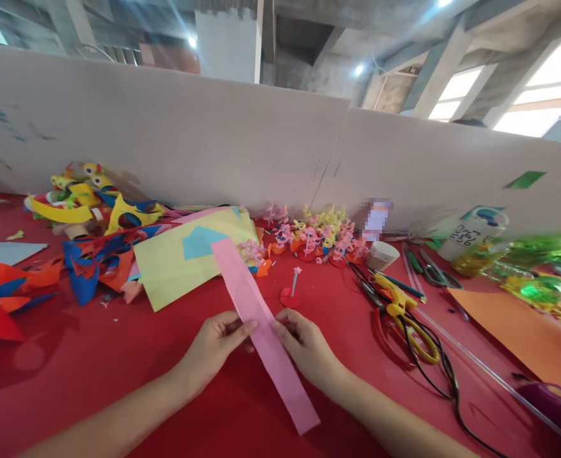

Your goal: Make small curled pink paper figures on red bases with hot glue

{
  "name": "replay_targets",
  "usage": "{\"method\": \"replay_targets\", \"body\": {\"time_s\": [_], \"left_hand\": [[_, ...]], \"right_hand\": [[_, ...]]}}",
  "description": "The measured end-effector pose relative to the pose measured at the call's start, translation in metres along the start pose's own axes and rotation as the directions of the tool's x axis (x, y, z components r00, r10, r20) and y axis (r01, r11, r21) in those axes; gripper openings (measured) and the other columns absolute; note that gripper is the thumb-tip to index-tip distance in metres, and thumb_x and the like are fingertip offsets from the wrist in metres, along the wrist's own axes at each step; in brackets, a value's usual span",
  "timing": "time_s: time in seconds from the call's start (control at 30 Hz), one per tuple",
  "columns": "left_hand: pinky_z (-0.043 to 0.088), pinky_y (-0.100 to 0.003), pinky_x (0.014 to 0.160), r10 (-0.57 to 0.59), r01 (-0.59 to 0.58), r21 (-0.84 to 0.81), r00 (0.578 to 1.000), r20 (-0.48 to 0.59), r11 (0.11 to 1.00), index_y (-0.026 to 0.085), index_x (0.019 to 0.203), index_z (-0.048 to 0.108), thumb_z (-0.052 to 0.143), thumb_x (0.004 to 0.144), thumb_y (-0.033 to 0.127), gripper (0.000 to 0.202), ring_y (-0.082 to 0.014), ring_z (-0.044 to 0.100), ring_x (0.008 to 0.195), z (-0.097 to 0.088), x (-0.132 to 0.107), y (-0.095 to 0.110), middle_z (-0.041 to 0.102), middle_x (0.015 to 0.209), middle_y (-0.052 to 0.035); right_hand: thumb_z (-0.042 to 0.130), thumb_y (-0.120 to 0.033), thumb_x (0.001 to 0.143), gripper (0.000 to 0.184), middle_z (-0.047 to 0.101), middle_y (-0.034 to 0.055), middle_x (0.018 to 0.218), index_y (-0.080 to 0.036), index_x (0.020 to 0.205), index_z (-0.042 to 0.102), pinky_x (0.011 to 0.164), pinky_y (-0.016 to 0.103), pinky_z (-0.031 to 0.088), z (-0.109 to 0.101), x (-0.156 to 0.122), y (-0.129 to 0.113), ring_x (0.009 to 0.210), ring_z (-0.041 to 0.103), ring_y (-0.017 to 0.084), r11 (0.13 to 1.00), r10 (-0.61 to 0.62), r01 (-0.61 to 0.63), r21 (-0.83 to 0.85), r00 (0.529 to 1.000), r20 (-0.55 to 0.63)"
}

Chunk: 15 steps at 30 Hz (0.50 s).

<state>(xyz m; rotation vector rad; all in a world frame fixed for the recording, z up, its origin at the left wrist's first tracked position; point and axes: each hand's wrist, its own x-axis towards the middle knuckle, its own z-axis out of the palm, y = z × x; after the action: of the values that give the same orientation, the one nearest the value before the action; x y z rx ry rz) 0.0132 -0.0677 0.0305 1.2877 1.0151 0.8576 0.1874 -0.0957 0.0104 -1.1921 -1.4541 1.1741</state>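
A long strip of pink paper point(265, 334) is held above the red tabletop, slanting from upper left to lower right. My left hand point(221, 343) pinches its left edge, thumb on top and the fingers curled beneath. At the opposite edge, my right hand point(306, 343) grips the strip the same way. Just beyond the hands stands a small upright stick on a red round base point(290, 297), with a pink tip. The undersides of both hands' fingers are hidden by the paper.
Yellow and blue paper sheets point(166, 273) lie behind left, beside a heap of colourful cut pieces point(94, 254). Several curly pink and yellow paper pieces point(318, 232) stand at the back. Pliers point(395, 343), a corded yellow glue gun point(397, 296) and an orange sheet point(523, 331) lie right.
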Motion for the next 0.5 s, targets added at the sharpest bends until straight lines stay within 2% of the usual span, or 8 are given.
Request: {"method": "replay_targets", "body": {"time_s": [0.1, 0.23, 0.33, 0.4, 0.47, 0.5], "left_hand": [[0.051, -0.027, 0.061, 0.063, -0.057, 0.049, 0.989, -0.13, 0.997, 0.016, 0.067, 0.065, 0.066, 0.072, 0.04, 0.024, -0.0153, 0.058, 0.059, -0.003, 0.002, 0.0, 0.062, 0.06, -0.0001], [0.052, -0.025, 0.061, 0.101, -0.108, -0.013, 0.958, -0.267, 0.994, 0.017, 0.075, 0.067, 0.07, 0.069, 0.037, 0.022, -0.0142, 0.057, 0.062, -0.013, 0.01, 0.002, 0.063, 0.066, 0.0011], [0.052, -0.023, 0.058, 0.101, -0.131, -0.064, 0.931, -0.35, 0.989, 0.017, 0.071, 0.065, 0.073, 0.064, 0.037, 0.023, -0.0134, 0.055, 0.061, -0.02, 0.017, 0.002, 0.059, 0.063, 0.0021], [0.051, -0.021, 0.058, 0.095, -0.152, -0.107, 0.907, -0.41, 0.983, 0.017, 0.069, 0.064, 0.075, 0.061, 0.037, 0.025, -0.0129, 0.054, 0.061, -0.025, 0.022, 0.003, 0.059, 0.065, 0.0023], [0.051, -0.02, 0.058, 0.092, -0.169, -0.136, 0.889, -0.449, 0.976, 0.017, 0.063, 0.062, 0.078, 0.057, 0.038, 0.027, -0.0125, 0.053, 0.061, -0.028, 0.026, 0.004, 0.057, 0.063, 0.0025], [0.051, -0.019, 0.058, 0.086, -0.171, -0.148, 0.886, -0.456, 0.974, 0.017, 0.061, 0.061, 0.078, 0.056, 0.039, 0.029, -0.0123, 0.052, 0.061, -0.029, 0.027, 0.004, 0.056, 0.062, 0.0024]], "right_hand": [[0.047, -0.053, 0.084, 0.034, 0.037, -0.0062, 0.053, -0.02, 0.077, 0.05, 0.043, 0.022, 0.022, 0.001, -0.001, 0.003, 0.045, 0.03, 0.009, 0.998, 0.05, -0.048, -0.037, 0.998, 0.041], [0.052, -0.047, 0.083, 0.026, 0.035, -0.0081, 0.046, -0.021, 0.078, 0.051, 0.04, 0.022, 0.019, 0.002, 0.001, 0.0, 0.04, 0.028, 0.008, 0.98, 0.097, -0.091, -0.177, 0.995, 0.025], [0.053, -0.043, 0.083, 0.022, 0.043, -0.0064, 0.046, -0.021, 0.082, 0.056, 0.043, 0.021, 0.025, -0.011, 0.004, -0.012, 0.041, 0.039, 0.01, 0.913, 0.079, -0.046, -0.406, 0.995, 0.063], [0.057, -0.041, 0.081, 0.022, 0.057, -0.0002, 0.055, -0.02, 0.078, 0.061, 0.048, 0.023, 0.031, -0.032, 0.003, -0.023, 0.05, 0.052, 0.014, 0.754, 0.08, 0.022, -0.657, 0.989, 0.126], [0.062, -0.032, 0.077, 0.016, 0.067, 0.0085, 0.068, -0.017, 0.074, 0.066, 0.054, 0.026, 0.037, -0.061, 0.0, -0.035, 0.064, 0.062, 0.021, 0.481, 0.164, 0.006, -0.877, 0.982, 0.097], [0.06, -0.025, 0.078, 0.014, 0.069, 0.0127, 0.074, -0.015, 0.074, 0.068, 0.058, 0.028, 0.039, -0.076, -0.001, -0.039, 0.07, 0.064, 0.024, 0.327, 0.227, -0.045, -0.944, 0.973, 0.032]]}}
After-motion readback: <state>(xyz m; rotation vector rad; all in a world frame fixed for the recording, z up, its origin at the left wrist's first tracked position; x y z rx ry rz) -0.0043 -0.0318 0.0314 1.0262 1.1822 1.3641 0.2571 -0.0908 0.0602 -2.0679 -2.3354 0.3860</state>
